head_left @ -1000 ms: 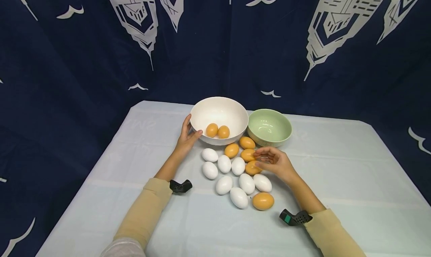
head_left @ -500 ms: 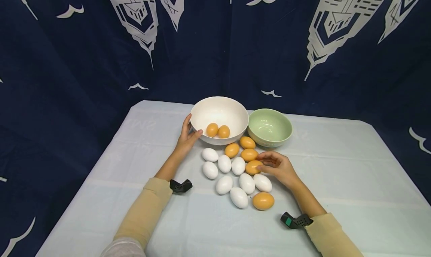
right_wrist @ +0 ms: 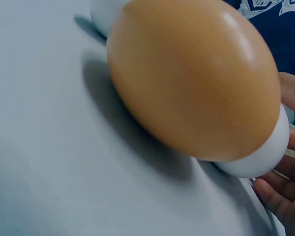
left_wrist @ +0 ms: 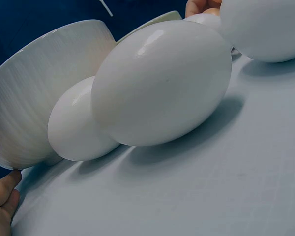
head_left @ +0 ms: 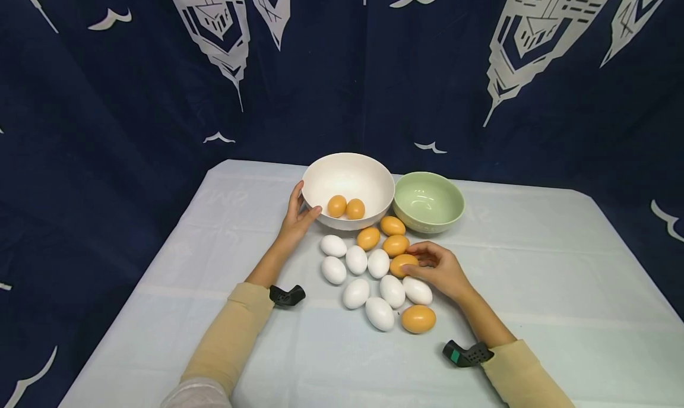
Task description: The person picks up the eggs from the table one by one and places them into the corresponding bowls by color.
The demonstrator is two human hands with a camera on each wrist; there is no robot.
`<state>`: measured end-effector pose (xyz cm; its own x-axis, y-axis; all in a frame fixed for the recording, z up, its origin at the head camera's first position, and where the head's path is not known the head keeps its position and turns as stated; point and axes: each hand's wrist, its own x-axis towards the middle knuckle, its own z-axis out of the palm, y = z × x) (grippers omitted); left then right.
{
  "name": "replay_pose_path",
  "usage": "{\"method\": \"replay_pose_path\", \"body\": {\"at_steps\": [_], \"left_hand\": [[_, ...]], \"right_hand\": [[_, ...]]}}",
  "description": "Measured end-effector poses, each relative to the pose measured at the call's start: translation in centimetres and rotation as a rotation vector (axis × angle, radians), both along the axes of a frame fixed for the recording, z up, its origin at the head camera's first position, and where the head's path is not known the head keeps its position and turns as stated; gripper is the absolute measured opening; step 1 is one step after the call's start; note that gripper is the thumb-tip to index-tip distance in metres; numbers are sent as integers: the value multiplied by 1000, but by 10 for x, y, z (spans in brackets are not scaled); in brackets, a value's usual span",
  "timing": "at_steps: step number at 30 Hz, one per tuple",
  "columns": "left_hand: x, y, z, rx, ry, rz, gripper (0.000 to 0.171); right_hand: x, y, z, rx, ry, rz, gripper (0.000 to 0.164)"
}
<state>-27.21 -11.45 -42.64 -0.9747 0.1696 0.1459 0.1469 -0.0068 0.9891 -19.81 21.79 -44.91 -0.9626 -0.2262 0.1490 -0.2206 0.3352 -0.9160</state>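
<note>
My left hand (head_left: 293, 224) holds the white bowl (head_left: 347, 176) at its left side, thumb at the rim and fingers along the outside. Two orange-brown eggs (head_left: 337, 206) lie inside that bowl. My right hand (head_left: 442, 270) has thumb and fingers around an orange-brown egg (head_left: 401, 265) on the table; its right end is partly covered by the thumb. Beside it lie more orange-brown eggs (head_left: 395, 245) and several white eggs (head_left: 355, 259). In the right wrist view, a near orange-brown egg (right_wrist: 191, 78) hides much of what the fingers (right_wrist: 285, 189) do.
A green bowl (head_left: 427, 201) with nothing in it stands right of the white one, close against it. White eggs (left_wrist: 162, 83) crowd the left wrist view. A pale cloth covers the table (head_left: 534, 277), and a dark blue curtain (head_left: 347, 99) hangs behind.
My right hand has drawn back slightly toward me from the upper eggs, then moved in around the lower orange-brown egg. My left hand and the bowls stay in place.
</note>
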Motion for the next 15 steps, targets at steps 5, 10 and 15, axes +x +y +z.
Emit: {"method": "replay_pose_path", "body": {"at_steps": [5, 10, 15], "left_hand": [[3, 1, 5, 3, 7, 0, 78], [3, 1, 4, 8, 9, -1, 78], [-2, 1, -4, 5, 17, 11, 78]], "right_hand": [[0, -1, -1, 19, -12, -2, 38], [0, -3, 0, 58, -27, -8, 39], [1, -5, 3, 82, -54, -19, 42]]}}
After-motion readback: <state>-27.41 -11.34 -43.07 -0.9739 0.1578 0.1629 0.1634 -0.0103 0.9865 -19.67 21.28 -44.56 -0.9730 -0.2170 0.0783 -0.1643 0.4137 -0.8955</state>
